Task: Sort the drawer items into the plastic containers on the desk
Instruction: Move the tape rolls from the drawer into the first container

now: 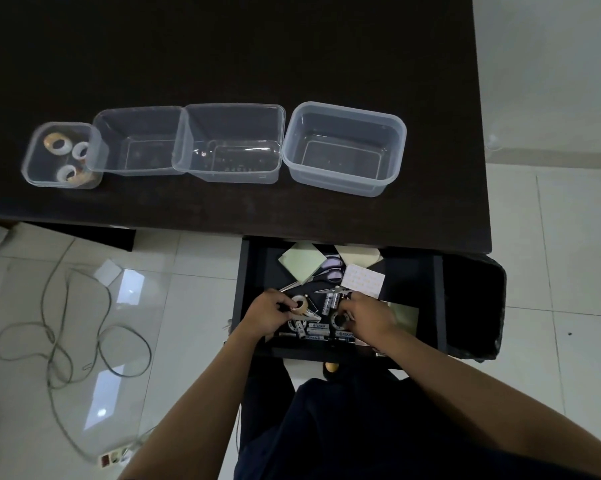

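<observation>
- My left grip (269, 315) is closed on a tape roll (299, 305) in the drawer (254, 271).
- My right grip (368, 315) curls beside a second roll (339, 321); can't tell if it's clamped.
- Tape container (37, 159) sits far left on the counter (223, 46), so left is nearer.
- Batteries (314, 329) lie between my hands.

Grey cables (67, 327) on white tiled floor (552, 237)

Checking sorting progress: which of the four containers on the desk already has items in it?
The small square container at the far left of the row; it holds several tape rolls. The three larger containers beside it look empty.
</observation>
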`<action>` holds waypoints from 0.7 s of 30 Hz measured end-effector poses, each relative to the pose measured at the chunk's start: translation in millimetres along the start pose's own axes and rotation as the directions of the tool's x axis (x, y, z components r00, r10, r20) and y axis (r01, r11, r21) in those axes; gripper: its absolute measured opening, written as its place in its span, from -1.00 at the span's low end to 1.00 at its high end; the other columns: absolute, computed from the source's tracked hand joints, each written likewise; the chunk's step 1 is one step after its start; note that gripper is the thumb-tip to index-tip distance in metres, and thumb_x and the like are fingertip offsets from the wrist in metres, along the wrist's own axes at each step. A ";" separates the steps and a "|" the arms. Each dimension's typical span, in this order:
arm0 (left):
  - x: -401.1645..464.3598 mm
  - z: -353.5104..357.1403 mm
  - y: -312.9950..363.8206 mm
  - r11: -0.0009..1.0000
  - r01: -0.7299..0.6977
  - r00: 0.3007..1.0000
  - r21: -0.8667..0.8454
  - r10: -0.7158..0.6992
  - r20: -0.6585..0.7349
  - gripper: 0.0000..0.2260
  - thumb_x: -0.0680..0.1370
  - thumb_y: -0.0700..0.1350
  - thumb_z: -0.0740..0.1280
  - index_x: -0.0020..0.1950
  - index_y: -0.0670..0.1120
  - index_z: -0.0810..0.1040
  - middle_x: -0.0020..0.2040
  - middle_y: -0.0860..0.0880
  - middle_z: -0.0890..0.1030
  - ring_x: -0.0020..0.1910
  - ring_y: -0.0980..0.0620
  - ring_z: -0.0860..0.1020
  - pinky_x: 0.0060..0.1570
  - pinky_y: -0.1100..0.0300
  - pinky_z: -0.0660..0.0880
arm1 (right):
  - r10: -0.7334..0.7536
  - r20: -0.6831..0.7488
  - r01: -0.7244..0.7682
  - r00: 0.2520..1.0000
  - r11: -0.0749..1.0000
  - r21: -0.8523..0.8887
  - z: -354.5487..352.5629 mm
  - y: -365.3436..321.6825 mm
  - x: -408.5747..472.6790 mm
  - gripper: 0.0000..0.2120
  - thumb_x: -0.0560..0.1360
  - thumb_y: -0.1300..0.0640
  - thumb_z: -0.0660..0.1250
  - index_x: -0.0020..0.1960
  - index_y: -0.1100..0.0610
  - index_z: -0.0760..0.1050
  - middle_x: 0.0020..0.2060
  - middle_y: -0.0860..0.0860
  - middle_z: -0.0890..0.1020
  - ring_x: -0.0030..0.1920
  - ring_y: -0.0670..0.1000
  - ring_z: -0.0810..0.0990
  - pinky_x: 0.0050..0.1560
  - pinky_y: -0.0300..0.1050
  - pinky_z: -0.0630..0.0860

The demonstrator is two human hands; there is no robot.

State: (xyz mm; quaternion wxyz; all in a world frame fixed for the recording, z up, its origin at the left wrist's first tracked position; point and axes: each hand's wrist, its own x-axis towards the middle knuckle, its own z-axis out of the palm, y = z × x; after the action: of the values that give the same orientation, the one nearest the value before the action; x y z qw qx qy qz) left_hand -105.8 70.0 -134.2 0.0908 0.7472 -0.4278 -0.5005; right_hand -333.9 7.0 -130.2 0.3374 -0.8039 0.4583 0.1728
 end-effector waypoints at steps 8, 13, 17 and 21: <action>8.2 -7.8 -2.7 0.968 -0.105 0.976 0.229 0.056 0.210 -0.53 0.33 -0.26 0.52 0.22 -0.03 0.56 0.09 0.01 0.38 0.12 -0.02 0.44 0.14 0.24 0.40 | 0.039 -0.005 -0.038 0.999 0.995 0.092 -0.1 3.6 1.5 -0.81 0.47 0.09 0.35 0.07 -0.07 0.57 -0.04 -0.04 0.47 0.00 0.04 0.55 -0.19 -0.16 0.38; 13.2 -5.6 -2.1 0.938 -0.165 0.976 0.304 0.111 0.187 -0.49 0.23 -0.15 0.60 0.14 0.02 0.56 0.04 0.04 0.40 0.09 -0.02 0.43 0.08 0.20 0.43 | 0.219 -0.094 -0.176 0.971 0.925 0.336 -3.2 15.1 -2.9 -0.77 0.35 0.08 0.50 -0.05 -0.04 0.52 -0.21 -0.14 0.44 -0.14 -0.05 0.49 -0.29 -0.21 0.36; 13.7 -4.3 -1.0 0.921 -0.183 0.980 0.345 0.142 0.139 -0.57 0.21 -0.10 0.60 0.02 0.00 0.57 -0.02 0.04 0.41 0.05 -0.05 0.45 0.00 0.17 0.45 | 0.322 -0.163 -0.222 0.933 0.867 0.446 -4.9 24.3 -6.3 -0.57 0.24 0.06 0.59 0.04 0.07 0.51 -0.13 -0.06 0.44 -0.15 -0.08 0.46 -0.16 -0.21 0.39; 12.9 -4.1 -0.1 0.922 -0.192 0.979 0.336 0.154 0.136 -0.63 0.23 -0.10 0.60 -0.01 -0.02 0.60 -0.03 0.04 0.41 0.02 -0.04 0.45 -0.01 0.16 0.45 | 0.343 -0.160 -0.233 0.926 0.850 0.472 -1.7 22.7 -5.7 -0.50 0.24 0.06 0.60 0.10 0.12 0.50 -0.01 -0.03 0.43 -0.06 -0.08 0.50 -0.07 -0.24 0.41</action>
State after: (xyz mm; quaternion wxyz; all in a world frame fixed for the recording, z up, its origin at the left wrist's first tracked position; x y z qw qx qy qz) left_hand -100.6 59.5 -141.0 -0.0214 0.6828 -0.5780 -0.4464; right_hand -356.3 1.4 -134.3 0.4246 -0.6416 0.6386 0.0150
